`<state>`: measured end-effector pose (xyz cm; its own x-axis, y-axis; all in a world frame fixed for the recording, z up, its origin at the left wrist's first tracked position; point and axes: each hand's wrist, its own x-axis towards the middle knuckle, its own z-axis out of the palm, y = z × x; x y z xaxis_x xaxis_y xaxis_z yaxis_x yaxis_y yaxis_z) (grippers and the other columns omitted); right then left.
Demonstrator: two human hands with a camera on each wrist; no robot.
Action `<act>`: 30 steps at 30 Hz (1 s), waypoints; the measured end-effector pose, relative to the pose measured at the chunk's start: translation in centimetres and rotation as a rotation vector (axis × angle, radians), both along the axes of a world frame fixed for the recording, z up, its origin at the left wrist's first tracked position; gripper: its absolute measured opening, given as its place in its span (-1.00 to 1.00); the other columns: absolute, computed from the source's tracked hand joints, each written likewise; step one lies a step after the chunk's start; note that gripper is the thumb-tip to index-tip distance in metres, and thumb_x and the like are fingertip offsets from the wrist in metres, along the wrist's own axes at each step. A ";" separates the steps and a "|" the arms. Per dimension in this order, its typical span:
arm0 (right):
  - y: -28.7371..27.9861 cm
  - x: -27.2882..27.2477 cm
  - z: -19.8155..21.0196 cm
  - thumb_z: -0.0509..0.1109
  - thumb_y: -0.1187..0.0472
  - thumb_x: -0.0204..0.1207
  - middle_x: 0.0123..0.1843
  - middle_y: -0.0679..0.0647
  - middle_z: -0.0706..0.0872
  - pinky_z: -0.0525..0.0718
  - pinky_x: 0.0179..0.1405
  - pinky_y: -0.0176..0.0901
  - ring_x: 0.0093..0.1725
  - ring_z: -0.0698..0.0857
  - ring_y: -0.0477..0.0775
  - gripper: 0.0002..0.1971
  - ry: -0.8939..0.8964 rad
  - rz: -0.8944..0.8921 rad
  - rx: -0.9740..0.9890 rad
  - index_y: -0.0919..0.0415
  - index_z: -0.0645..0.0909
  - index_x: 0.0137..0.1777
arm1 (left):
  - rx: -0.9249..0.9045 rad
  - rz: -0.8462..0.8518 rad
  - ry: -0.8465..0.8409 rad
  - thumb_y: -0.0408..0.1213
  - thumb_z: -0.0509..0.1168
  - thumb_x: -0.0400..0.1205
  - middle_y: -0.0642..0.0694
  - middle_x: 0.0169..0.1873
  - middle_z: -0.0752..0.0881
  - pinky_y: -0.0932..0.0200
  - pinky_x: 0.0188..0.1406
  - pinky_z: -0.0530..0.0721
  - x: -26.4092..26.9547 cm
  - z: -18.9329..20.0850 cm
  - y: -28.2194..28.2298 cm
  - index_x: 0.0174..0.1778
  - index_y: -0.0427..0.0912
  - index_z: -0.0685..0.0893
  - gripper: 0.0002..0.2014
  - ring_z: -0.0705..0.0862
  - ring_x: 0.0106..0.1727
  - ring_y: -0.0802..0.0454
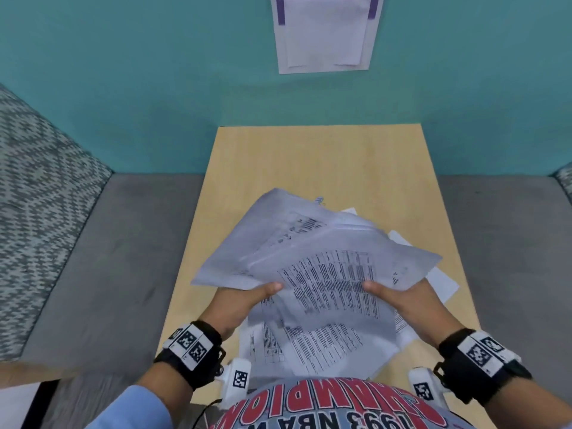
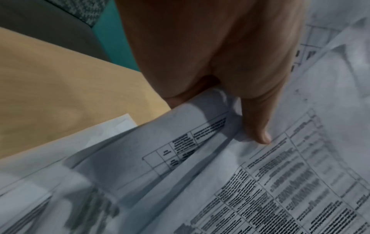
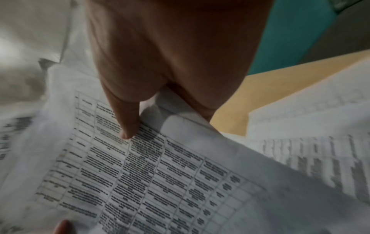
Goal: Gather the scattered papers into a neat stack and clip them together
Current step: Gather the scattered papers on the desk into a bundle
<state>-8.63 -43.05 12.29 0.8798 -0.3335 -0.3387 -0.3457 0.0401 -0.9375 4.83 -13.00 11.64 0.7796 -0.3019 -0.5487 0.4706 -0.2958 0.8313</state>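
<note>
A loose, fanned bundle of printed papers point(image 1: 315, 261) is held above the wooden table point(image 1: 325, 159). My left hand point(image 1: 247, 297) pinches its left side, thumb on top and fingers hidden underneath. My right hand point(image 1: 399, 297) pinches the right side the same way. The left wrist view shows my left hand point(image 2: 230, 98) with its thumb pressed on the printed papers point(image 2: 260, 182). In the right wrist view my right hand point(image 3: 160, 98) grips the printed papers point(image 3: 160, 182) with the thumb on a table of text. The sheets are uneven, with corners sticking out. No clip is in view.
A few more sheets point(image 1: 439, 283) lie on the table under the bundle, at the right. A grey bench point(image 1: 108, 258) flanks the table on both sides, with a patterned cushion point(image 1: 40, 187) at the left. A paper notice point(image 1: 325, 32) hangs on the teal wall.
</note>
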 end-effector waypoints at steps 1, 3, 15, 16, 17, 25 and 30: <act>-0.1 -0.1 0.7 0.65 0.33 0.50 0.21 -0.05 0.93 0.81 0.28 -0.10 0.23 0.88 -0.08 -0.59 -0.023 -0.016 -0.009 0.12 0.78 0.35 | -0.059 0.005 -0.049 -0.33 0.68 0.50 0.00 0.12 0.94 0.05 0.37 0.73 0.0 0.6 0.2 0.22 -0.14 0.87 -0.64 0.88 0.22 0.08; -0.7 -0.3 1.4 0.64 0.38 0.50 0.07 -0.04 0.96 0.81 0.11 -0.36 0.11 0.91 -0.09 -0.73 -0.063 -0.039 -0.052 0.15 0.86 0.16 | -0.122 0.030 -0.080 -0.40 0.67 0.47 -0.07 0.21 0.92 0.03 0.38 0.77 0.5 1.2 0.6 0.31 -0.21 0.83 -0.54 0.87 0.28 0.01; 0.0 1.1 -1.0 0.61 0.12 0.55 0.19 0.06 0.92 0.79 0.02 -0.31 0.22 0.87 0.02 -0.70 0.057 -0.096 0.054 0.20 0.74 0.22 | -0.073 0.088 -0.102 -0.18 0.69 0.50 -0.16 0.06 0.92 -0.02 0.31 0.74 1.4 -2.4 -0.1 0.02 -0.32 0.85 -0.68 0.89 0.10 -0.15; -0.3 1.3 -0.6 0.56 0.07 0.57 0.21 0.07 0.91 0.77 0.06 -0.28 0.21 0.86 0.02 -0.72 0.026 -0.099 0.073 0.15 0.74 0.22 | -0.112 0.087 -0.116 -0.24 0.65 0.55 -0.20 0.13 0.92 -0.08 0.37 0.75 1.8 -2.1 0.0 0.12 -0.37 0.84 -0.67 0.89 0.20 -0.18; -0.5 1.4 -0.1 0.51 0.02 0.58 0.20 0.05 0.92 0.77 0.17 -0.17 0.20 0.87 0.05 -0.76 -0.032 -0.101 0.081 0.09 0.78 0.18 | -0.160 0.089 -0.122 -0.25 0.64 0.56 -0.23 0.19 0.91 -0.16 0.45 0.72 2.1 -1.7 0.2 0.22 -0.39 0.83 -0.62 0.86 0.30 -0.21; -2.5 2.4 2.7 0.61 0.37 0.55 -0.19 0.01 0.82 0.74 0.08 0.00 -0.14 0.71 0.07 -0.81 -0.288 -0.204 -0.119 0.05 0.85 -0.17 | -0.323 0.115 -0.049 -0.21 0.64 0.50 -0.32 0.26 0.87 -0.18 0.43 0.74 3.5 -0.8 1.2 0.24 -0.27 0.86 -0.59 0.87 0.23 -0.17; -2.1 3.0 2.6 0.60 0.47 0.52 -0.25 0.04 0.76 0.79 0.06 -0.01 -0.17 0.69 0.09 -0.77 -0.323 -0.206 -0.062 0.09 0.80 -0.17 | -0.352 0.134 -0.004 -0.37 0.48 0.59 -0.36 0.32 0.83 -0.10 0.32 0.81 3.4 -0.4 1.1 0.38 -0.38 0.77 -0.58 0.84 0.28 -0.25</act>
